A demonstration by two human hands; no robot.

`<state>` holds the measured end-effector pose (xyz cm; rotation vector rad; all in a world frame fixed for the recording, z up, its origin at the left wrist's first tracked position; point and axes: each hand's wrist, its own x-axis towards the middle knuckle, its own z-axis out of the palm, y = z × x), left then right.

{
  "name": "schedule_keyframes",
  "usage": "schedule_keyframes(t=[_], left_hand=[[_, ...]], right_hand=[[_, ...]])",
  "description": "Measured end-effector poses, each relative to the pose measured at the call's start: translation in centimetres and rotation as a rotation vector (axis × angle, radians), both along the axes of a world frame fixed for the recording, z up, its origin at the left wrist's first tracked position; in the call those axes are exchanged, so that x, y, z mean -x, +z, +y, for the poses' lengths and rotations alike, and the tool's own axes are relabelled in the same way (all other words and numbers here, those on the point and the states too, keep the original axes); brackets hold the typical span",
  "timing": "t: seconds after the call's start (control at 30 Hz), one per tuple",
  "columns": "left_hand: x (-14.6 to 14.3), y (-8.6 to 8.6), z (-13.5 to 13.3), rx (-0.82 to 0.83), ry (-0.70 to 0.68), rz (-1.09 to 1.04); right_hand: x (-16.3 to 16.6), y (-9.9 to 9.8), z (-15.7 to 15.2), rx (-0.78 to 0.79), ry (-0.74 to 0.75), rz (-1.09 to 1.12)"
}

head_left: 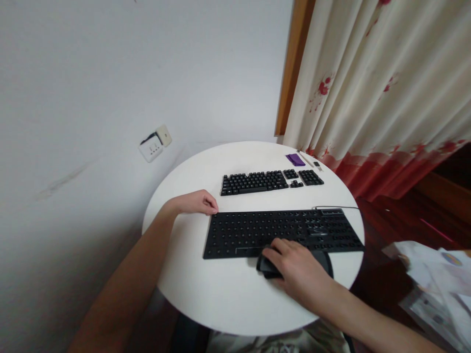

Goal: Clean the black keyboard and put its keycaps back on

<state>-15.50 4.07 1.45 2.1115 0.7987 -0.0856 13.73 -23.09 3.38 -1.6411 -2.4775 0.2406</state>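
- A pale wall [147, 59] fills the far left of the room, while a cream curtain [379, 73] with red markings hangs at far right.
- A round white bench [228, 294] stands before the person, bearing the work.
- A black keyboard [265, 225], stripped of keys across most of its face, lies flat in the middle to near right of the bench. Its long axis runs left to right, roughly square to the person, with the number-pad end pointing right and the space-bar edge facing near.
- A set of black keycaps [253, 182] lies just beyond, grouped in keyboard order, its long axis also left to right, the right end angled slightly farther away.
- A black device [324, 262] sits at the keyboard's near edge, lengthwise left to right and overlapping that edge in view; whether the two touch cannot be told.
- The right hand [300, 272] grips the device from above, fingers wrapped over its top.
- The left hand [198, 202] meets the keyboard's far left corner, fingers curled close together; whether they pinch it cannot be told.
- A folded purple cloth [295, 160] rests at far right, beyond the keycaps.
- A thin cable [336, 207] trails right along the keyboard's far edge.
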Motion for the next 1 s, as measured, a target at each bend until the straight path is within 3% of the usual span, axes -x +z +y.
schedule_keyframes(t=[0.07,0.2,0.33,0.47,0.67,0.83,1.0], left_hand=[[0.1,-0.2,0.1,0.001,0.003,0.000],[0.3,-0.5,0.4,-0.005,-0.007,-0.006],[0.2,-0.4,0.3,0.002,0.003,-0.002],[0.1,-0.3,0.2,0.000,-0.015,0.001],[0.3,-0.5,0.4,0.014,0.001,-0.008],[0.4,-0.5,0.5,0.010,0.010,-0.005],[0.3,-0.3,0.3,0.006,0.019,0.003]], right_hand=[[1.1,-0.1,-0.2,0.005,0.014,0.039],[1.0,0.2,0.4,-0.045,-0.189,-0.013],[-1.2,0.6,1.5,0.028,-0.164,0.042],[-1.9,0.4,1.7,-0.113,-0.376,0.057],[1.6,0.0,-0.1,0.034,-0.050,0.024],[2.6,0.6,0.2,-0.027,-0.172,0.016],[3.7,-0.1,0.0,0.048,0.126,0.073]])
